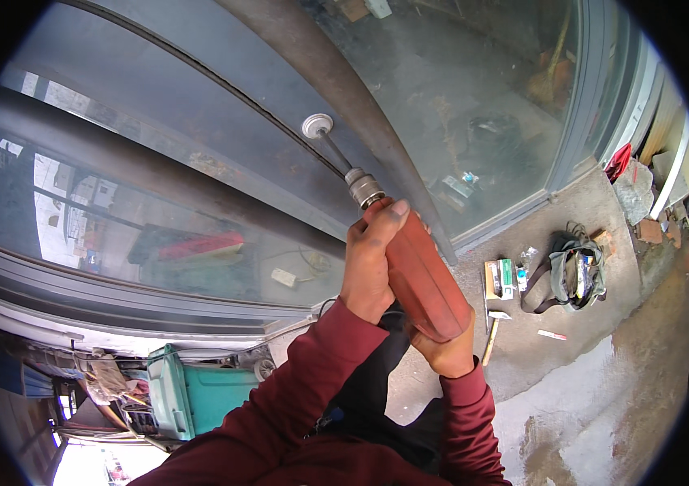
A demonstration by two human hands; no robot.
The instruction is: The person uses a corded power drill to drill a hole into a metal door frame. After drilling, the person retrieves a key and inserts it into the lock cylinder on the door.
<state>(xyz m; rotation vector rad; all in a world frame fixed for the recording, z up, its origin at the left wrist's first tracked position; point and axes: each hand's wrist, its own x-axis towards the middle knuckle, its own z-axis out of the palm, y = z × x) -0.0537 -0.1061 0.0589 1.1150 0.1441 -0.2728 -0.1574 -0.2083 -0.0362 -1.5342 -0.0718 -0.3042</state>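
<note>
My left hand (373, 263) is wrapped round the front of a red-orange power drill (424, 275), just behind its metal chuck (363, 186). My right hand (450, 348) grips the rear end of the drill, its fingers partly hidden beneath the body. From the chuck a thin drill bit (334, 152) runs up to a round whitish disc (317, 125) on the grey door panel (275, 77). Whether the disc is fixed to the door or sits on the bit, I cannot tell. Long dark bar handles (312, 61) flank that spot.
To the right on the ground lie an open tool bag (578, 275), small boxes (500, 279), a hammer (492, 336) and a red-and-white slim object (552, 334). A green wheeled bin (206, 393) is at lower left. Glass panes (474, 105) border the door; rubble (648, 231) lies far right.
</note>
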